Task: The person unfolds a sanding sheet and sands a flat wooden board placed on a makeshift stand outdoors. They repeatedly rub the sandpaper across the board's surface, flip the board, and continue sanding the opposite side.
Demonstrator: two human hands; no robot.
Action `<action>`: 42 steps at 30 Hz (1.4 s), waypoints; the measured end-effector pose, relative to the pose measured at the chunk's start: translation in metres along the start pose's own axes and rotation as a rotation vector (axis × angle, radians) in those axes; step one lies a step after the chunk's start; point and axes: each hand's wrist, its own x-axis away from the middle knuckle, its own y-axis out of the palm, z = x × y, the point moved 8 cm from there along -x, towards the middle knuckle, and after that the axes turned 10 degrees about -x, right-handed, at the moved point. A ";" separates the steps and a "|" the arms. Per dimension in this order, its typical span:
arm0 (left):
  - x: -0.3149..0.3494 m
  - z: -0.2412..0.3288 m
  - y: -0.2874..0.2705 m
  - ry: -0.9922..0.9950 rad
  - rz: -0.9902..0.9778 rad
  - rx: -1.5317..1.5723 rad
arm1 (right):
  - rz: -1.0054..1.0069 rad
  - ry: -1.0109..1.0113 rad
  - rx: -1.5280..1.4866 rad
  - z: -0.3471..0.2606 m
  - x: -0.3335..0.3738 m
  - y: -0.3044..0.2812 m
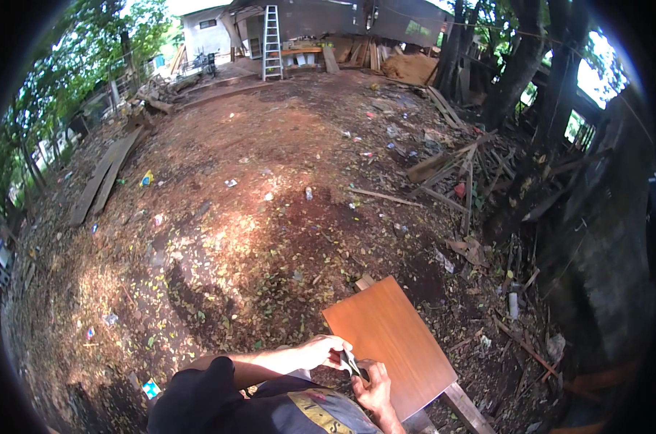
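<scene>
Both my hands are close together over the near left edge of a flat, reddish-brown wooden board (396, 333). Between them is a small, thin piece (352, 363), grey-white on one side and dark on the other; its kind is too small to make out. The fingers of my left hand (323, 352) pinch its upper end. My right hand (374, 388) has its fingers closed around the lower, dark end. Under the board, wooden beams (467, 409) stick out at the near and far ends.
Leaf-strewn soil with scattered litter surrounds me. Broken planks (451, 170) lie heaped at right, beside tree trunks (516, 69) and a dark wall (603, 239). Two long boards (107, 173) lie at left. Far ahead, a ladder (272, 43) stands by a shed.
</scene>
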 end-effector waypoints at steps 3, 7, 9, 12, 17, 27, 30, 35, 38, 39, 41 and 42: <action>0.006 0.005 -0.021 0.029 0.032 0.042 | -0.049 -0.049 -0.005 -0.009 -0.015 0.018; 0.020 0.029 -0.050 0.121 0.030 -0.084 | -0.013 -0.031 0.069 0.007 -0.034 0.050; 0.033 0.049 -0.066 0.150 0.105 -0.292 | 0.016 0.127 -0.049 0.017 -0.050 0.067; 0.043 0.077 -0.106 0.275 0.292 -0.609 | 0.065 0.331 -0.272 0.029 -0.075 0.096; 0.057 0.115 -0.164 0.443 0.407 -0.328 | 0.007 0.506 -0.475 0.031 -0.127 0.156; 0.058 0.206 -0.248 0.548 0.998 -0.796 | -0.137 0.431 -0.581 0.015 -0.202 0.248; 0.057 0.212 -0.240 0.553 0.856 -0.803 | -0.078 0.581 -0.853 0.016 -0.213 0.248; 0.035 0.200 -0.201 0.632 0.525 -0.930 | 0.100 0.700 -0.733 0.043 -0.195 0.227; 0.022 0.198 -0.185 0.619 0.436 -1.003 | 0.345 0.633 -0.813 0.051 -0.179 0.194; 0.018 0.193 -0.177 0.589 0.382 -1.091 | 0.388 0.671 -0.773 0.053 -0.171 0.178; 0.006 0.184 -0.159 0.650 0.321 -1.089 | 0.371 0.675 -0.772 0.064 -0.154 0.158; 0.003 0.182 -0.147 0.666 0.291 -1.089 | 0.372 0.699 -0.785 0.060 -0.148 0.149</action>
